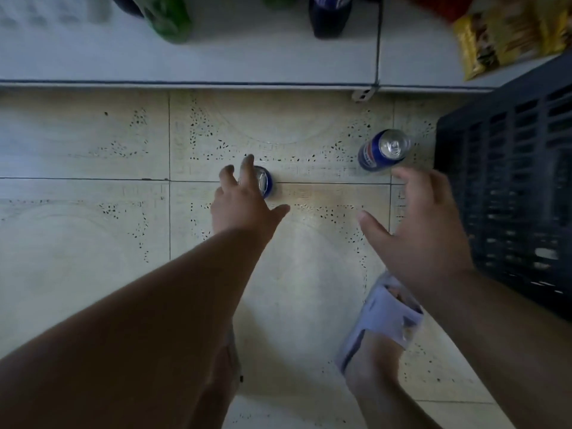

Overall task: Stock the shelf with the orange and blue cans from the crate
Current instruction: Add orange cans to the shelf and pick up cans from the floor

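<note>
Two blue cans stand upright on the tiled floor below the white shelf. My left hand hovers over the left blue can, fingers spread across its silver top; I cannot tell whether they touch it. The right blue can stands free, its top fully visible. My right hand is open just below and right of it, fingertips close to the can but apart from it. The dark plastic crate stands at the right edge.
On the shelf stand a green bottle, a dark blue bottle and yellow snack packets. A foot in a light slipper rests on the floor below my right hand. Pale floor tiles stretch to the left.
</note>
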A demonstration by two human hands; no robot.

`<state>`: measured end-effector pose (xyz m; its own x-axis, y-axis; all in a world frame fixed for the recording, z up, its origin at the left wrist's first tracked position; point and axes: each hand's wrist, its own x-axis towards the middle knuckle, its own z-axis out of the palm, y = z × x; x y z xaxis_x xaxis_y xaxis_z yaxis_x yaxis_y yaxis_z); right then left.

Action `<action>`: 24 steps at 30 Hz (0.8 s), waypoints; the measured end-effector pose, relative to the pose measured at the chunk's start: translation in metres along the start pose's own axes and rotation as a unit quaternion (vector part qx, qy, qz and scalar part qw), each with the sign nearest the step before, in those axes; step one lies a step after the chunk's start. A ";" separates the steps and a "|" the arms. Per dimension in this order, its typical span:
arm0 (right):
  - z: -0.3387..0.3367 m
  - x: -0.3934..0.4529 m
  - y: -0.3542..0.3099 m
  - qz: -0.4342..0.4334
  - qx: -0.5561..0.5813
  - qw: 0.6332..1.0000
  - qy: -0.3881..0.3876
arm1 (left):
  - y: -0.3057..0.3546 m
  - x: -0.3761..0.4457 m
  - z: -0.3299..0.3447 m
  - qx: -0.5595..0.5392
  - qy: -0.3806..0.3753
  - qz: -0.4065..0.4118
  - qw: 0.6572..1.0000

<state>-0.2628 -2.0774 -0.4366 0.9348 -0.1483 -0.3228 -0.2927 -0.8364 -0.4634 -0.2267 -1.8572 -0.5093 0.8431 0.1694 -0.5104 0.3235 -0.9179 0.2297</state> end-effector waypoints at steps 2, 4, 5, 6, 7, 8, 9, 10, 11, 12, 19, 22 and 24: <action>0.017 0.010 0.011 -0.006 0.002 1.000 0.000 | -0.004 0.021 0.019 0.003 -0.028 -0.001 1.000; 0.030 0.018 0.019 -0.008 0.005 1.000 -0.004 | -0.006 0.030 0.024 -0.006 -0.028 0.000 1.000; 0.034 0.022 0.022 -0.007 0.005 1.000 -0.005 | -0.007 0.029 0.022 -0.004 -0.023 0.001 1.000; 0.037 0.025 0.025 -0.006 0.005 1.000 -0.006 | -0.007 0.024 0.018 0.003 -0.019 0.011 1.000; 0.039 0.028 0.026 -0.002 0.003 1.000 -0.006 | -0.006 0.017 0.013 0.014 -0.017 0.030 0.999; 0.041 0.031 0.026 0.000 0.001 1.000 -0.005 | -0.005 0.008 0.007 0.024 -0.018 0.056 0.998; 0.042 0.034 0.026 0.002 -0.003 1.000 -0.003 | -0.003 -0.001 0.001 0.031 -0.019 0.080 0.996; 0.044 0.038 0.026 0.002 -0.011 1.000 0.004 | -0.001 -0.012 -0.005 0.032 -0.021 0.100 0.994; 0.047 0.043 0.027 0.005 -0.020 1.000 0.013 | 0.003 -0.023 -0.010 0.031 -0.023 0.114 0.993; 0.050 0.050 0.028 0.014 -0.033 0.999 0.022 | 0.007 -0.033 -0.015 0.028 -0.023 0.123 0.992; 0.093 0.115 0.052 0.089 -0.098 0.991 0.020 | 0.023 -0.080 -0.013 0.043 -0.019 0.154 0.987; 0.102 0.120 0.054 0.087 -0.088 0.990 0.069 | 0.012 -0.077 -0.010 0.058 -0.025 0.157 0.986; 0.102 0.110 0.051 0.075 -0.060 0.993 0.068 | 0.006 -0.076 -0.015 0.064 -0.033 0.157 0.985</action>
<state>-0.1957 -2.0823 -0.5795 0.9034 -0.3391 -0.2625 -0.4123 -0.8552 -0.3140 -0.2827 -1.8706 -0.4569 0.8615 -0.1495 -0.4852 -0.0091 -0.9600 0.2797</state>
